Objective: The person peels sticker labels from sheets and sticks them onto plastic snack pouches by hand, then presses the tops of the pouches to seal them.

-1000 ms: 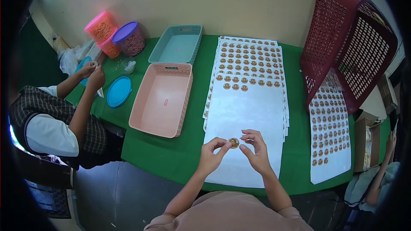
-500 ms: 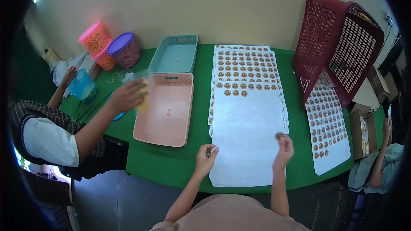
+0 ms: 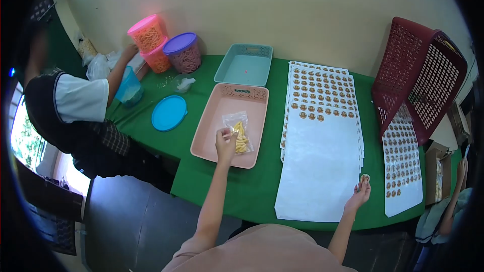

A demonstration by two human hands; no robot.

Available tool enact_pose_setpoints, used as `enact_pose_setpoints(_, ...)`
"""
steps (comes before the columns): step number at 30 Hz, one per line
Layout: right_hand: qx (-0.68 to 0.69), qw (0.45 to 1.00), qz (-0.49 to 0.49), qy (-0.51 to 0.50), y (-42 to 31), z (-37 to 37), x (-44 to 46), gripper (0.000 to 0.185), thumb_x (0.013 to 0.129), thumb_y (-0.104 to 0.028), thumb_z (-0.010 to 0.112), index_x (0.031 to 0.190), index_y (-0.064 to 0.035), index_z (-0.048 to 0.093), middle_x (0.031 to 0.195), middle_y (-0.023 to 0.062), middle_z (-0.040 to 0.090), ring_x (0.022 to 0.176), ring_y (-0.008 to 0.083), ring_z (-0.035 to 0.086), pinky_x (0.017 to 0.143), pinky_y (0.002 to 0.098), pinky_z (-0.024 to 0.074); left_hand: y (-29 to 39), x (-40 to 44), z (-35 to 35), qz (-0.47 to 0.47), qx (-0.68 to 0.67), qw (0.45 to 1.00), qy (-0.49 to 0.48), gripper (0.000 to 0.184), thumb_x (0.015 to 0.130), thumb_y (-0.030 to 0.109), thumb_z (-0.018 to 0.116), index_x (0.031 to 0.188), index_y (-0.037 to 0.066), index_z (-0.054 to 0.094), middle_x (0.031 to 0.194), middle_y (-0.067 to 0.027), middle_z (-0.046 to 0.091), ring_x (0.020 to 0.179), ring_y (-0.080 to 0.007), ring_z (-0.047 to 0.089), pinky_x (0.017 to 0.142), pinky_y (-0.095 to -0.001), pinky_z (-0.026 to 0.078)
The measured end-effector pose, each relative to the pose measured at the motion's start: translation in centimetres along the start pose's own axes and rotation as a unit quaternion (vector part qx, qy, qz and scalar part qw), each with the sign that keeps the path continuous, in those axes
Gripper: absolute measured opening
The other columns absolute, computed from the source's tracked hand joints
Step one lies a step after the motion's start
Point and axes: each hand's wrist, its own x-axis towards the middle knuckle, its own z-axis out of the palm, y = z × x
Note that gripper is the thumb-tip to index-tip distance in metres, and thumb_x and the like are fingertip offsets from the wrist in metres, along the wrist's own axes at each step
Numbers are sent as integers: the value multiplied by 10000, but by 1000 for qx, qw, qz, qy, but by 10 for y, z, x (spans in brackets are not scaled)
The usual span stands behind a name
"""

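My left hand is over the pink tray, its fingers pinched at the left edge of a clear bag of yellow sticks. The bag lies inside the tray. My right hand holds a round brown sticker between thumb and fingertips, at the right edge of the white sticker sheets. Rows of round stickers remain on the upper part of the top sheet, and its lower part is bare white.
A teal tray stands behind the pink one. At the left are a blue lid, tubs and a co-worker. At the right are a maroon basket, another sticker sheet, a cardboard box and another person's arm.
The bag of yellow sticks now lies in the pink tray, and the co-worker's hand has drawn back from there. My left hand has moved left to the bag. My right hand still holds the sticker.
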Motion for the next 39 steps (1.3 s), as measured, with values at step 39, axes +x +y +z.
enact_pose_setpoints(39, 18, 911, 36, -410, -146, 62, -200, 341, 714, -4, 619, 1006, 58, 454, 718, 121, 592, 577, 107, 568, 510, 204, 487, 149, -157, -2, 51, -219, 842, -491, 437, 856, 180, 446, 1183, -7, 226, 1062, -195, 446, 925, -191, 494, 771, -289, 415)
